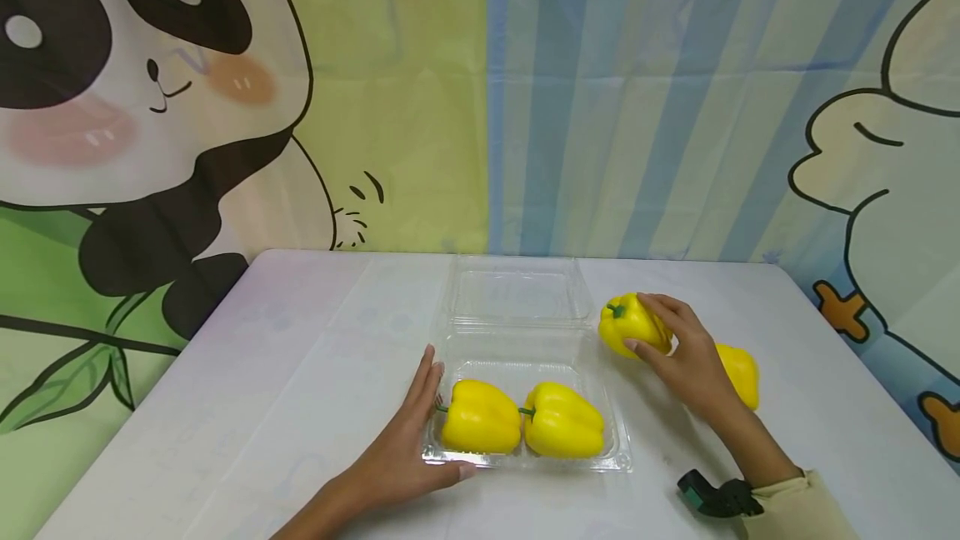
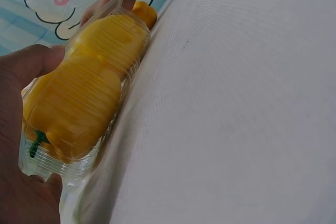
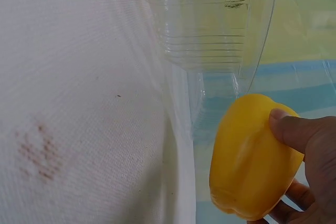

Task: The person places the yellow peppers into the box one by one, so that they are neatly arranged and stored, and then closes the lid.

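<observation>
Head view, looking down on a white table (image 1: 285, 423): a person's right hand (image 1: 693, 357) pinches a yellow pepper (image 1: 633, 325) between the thumb on its near side and the fingers over its far side; the held pepper is to the right of a clear plastic box (image 1: 525, 372) and level with the box's back part, just beside it and outside it; its long axis runs roughly left to right, the green stem turned left toward the box, and the right hand is the nearer of the two to it; the right wrist view shows a gap between pepper and tabletop, so it looks lifted; the left hand (image 1: 405, 440) is spread about the box's near left corner, its fingers straight along the left side and its thumb along the front edge; inside, a left pepper (image 1: 482, 417) and a right pepper (image 1: 564, 421) lie side by side in the near half, both stems pointing left; the lid (image 1: 517, 290) is folded back, away from the person; a fourth pepper (image 1: 738, 375) rests on the table, partly hidden behind the right forearm.
</observation>
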`<state>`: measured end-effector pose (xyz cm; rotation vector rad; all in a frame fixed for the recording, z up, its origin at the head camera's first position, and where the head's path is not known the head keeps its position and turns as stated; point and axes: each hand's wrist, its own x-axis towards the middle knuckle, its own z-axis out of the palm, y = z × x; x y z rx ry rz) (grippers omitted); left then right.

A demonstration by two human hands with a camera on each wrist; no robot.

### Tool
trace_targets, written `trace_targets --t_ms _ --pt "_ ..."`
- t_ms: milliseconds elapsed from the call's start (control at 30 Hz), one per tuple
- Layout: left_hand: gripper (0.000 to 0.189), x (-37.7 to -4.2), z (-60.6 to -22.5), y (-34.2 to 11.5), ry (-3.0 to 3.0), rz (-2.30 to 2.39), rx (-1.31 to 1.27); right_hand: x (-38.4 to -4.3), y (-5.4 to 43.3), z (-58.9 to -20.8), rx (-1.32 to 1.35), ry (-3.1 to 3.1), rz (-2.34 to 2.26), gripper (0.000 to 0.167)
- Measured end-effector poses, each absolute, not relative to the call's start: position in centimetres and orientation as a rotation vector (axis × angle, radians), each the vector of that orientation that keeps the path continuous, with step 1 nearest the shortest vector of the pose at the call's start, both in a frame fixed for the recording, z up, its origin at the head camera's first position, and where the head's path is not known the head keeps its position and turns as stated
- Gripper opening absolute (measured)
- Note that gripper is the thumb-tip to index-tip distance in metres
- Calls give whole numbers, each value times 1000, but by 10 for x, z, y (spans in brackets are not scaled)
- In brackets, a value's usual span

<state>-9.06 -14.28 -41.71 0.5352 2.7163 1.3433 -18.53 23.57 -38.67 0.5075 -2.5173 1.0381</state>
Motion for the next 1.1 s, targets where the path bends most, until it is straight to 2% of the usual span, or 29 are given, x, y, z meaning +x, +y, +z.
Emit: trace_targets --t_ms 400,800,1100 --pt "120 -92 -416 -142 2700 1373 558 -180 235 -379 494 -2492 1046 69" --pt "120 -91 -417 -142 2700 1363 531 -180 221 -371 647 -2401 1063 72" --pt "119 -92 -416 -142 2716 1354 548 -175 210 -363 659 -2430 1191 74"
